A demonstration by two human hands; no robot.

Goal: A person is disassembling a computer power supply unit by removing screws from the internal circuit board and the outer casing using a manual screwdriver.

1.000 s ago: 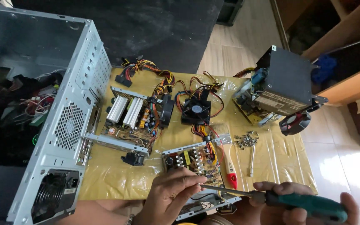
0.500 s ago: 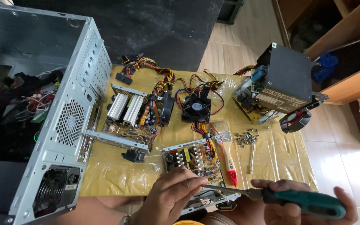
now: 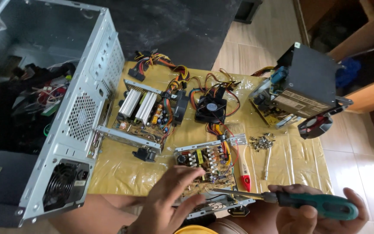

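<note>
My left hand (image 3: 172,199) rests with spread fingers on the near edge of an opened power supply circuit board (image 3: 206,162) in its metal tray. My right hand (image 3: 321,214) grips a screwdriver with a green handle (image 3: 321,203). Its shaft points left, and the tip (image 3: 215,191) touches the board's near edge just right of my left fingers. Orange and yellow wires run from this board up to a black fan (image 3: 211,108).
A grey computer case (image 3: 72,125) lies open at the left. On the yellow plastic sheet (image 3: 117,173) sit a second board with silver heat sinks (image 3: 141,113), a red-handled brush (image 3: 242,162), a pile of screws (image 3: 261,141), a small metal rod (image 3: 266,162) and a black power supply box (image 3: 299,89).
The view has shifted slightly. My right hand and the screwdriver stay at the board's near edge, and my left hand stays on the board.
</note>
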